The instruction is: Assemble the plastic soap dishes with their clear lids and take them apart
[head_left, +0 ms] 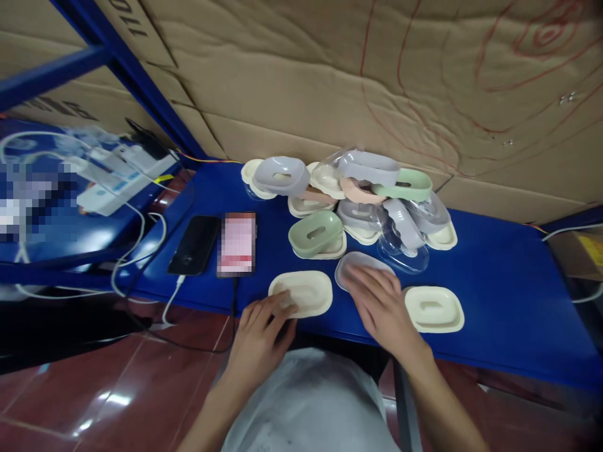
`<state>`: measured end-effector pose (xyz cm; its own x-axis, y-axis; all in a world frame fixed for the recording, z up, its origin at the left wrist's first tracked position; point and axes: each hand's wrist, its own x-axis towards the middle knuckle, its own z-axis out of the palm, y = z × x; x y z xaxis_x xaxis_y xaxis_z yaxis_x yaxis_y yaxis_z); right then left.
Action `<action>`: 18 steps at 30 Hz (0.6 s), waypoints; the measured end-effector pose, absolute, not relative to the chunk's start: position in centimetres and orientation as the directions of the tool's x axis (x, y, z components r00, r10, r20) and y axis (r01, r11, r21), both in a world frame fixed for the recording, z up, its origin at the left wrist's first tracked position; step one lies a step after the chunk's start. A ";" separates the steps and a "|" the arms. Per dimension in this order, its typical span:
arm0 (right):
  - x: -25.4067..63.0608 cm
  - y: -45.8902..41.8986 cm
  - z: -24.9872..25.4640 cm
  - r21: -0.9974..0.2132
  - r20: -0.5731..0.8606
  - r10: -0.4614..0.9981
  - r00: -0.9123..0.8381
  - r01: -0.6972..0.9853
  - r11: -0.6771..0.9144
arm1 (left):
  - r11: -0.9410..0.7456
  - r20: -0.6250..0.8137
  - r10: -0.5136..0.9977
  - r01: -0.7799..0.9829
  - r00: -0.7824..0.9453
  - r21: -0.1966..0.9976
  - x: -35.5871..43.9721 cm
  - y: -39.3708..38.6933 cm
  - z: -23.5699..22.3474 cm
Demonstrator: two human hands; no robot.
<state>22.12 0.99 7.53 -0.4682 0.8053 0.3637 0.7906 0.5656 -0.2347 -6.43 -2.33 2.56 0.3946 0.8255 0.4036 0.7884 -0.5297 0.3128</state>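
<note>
My left hand is at the near left edge of a cream oval soap dish tray, fingertips inside its rim and thumb by the front edge. Over a pale grey soap dish lies my right hand, its fingers curved around the dish and covering most of it. A second cream tray rests just right of that hand. Behind them a green soap dish sits tilted on a cream tray. The underside of both hands is hidden.
A pile of grey, green, peach and cream dish parts with clear covers stands against the cardboard. To the left lie a black phone, a pink-screened phone, cables and a white power strip. The blue table's front edge is close to me.
</note>
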 end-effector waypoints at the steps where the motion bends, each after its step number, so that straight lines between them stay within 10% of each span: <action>1: 21.0 3.3 7.8 -0.196 0.343 0.786 -0.515 0.779 0.596 | -0.525 0.408 0.826 0.794 0.388 0.308 -6.6 -2.4 2.5; 6: 17.1 12.0 8.4 -0.026 0.155 0.782 -0.603 0.789 0.614 | -0.500 0.448 0.834 0.782 0.322 0.371 -6.7 -3.2 1.7; 18: 16.0 1.4 8.1 -0.072 0.195 0.608 -0.770 0.607 0.792 | -0.544 0.489 0.800 0.763 0.347 0.350 -8.1 -2.7 1.7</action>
